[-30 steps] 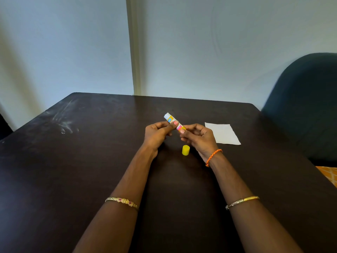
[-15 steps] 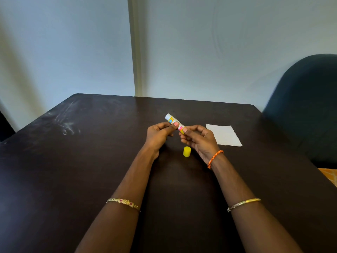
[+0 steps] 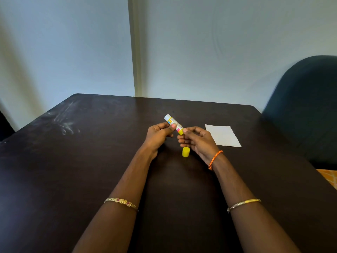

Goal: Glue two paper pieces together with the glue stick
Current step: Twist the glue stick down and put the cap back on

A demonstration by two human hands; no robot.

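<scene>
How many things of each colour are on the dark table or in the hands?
Yellow: 1, the small yellow plastic cap standing on the table.
White: 1, the white paper sheet.
White and yellow: 1, the uncapped glue stick tube held by both hands.
Total: 3

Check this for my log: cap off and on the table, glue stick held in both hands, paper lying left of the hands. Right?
Not quite: the head view shows the paper lying right of the hands. The cap is on the table; the left hand and right hand hold the glue stick.
</scene>
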